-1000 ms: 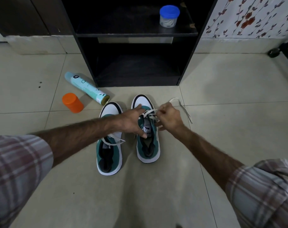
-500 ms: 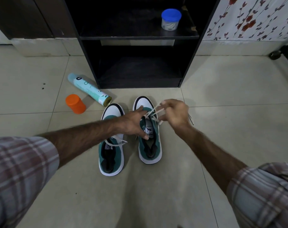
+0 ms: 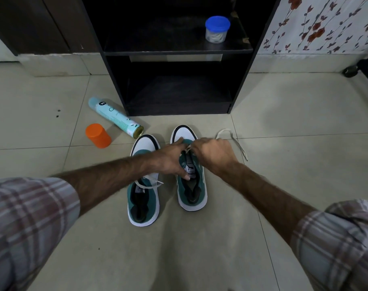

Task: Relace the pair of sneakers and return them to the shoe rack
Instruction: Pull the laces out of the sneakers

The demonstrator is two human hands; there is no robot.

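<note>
Pale tiled floor, black shoe rack at the far side. Right sneaker is steadied by the left hand, thumb pressed on the tongue. Lace is pinched in the right hand, probably for threading. Left sneaker is set just beside, loosely laced.

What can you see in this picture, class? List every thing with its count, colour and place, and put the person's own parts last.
sneakers: 2, teal and white, side by side on the floor before the rack
lace: 1, white, trailing right of the right sneaker
shoe rack: 1, black, at the wall
jar: 1, clear with blue lid, on the rack's shelf
spray can: 1, pale blue, lying left of the rack
cap: 1, orange, beside the can
left hand: 1, steadying the right sneaker
right hand: 1, grip on the lace
</note>
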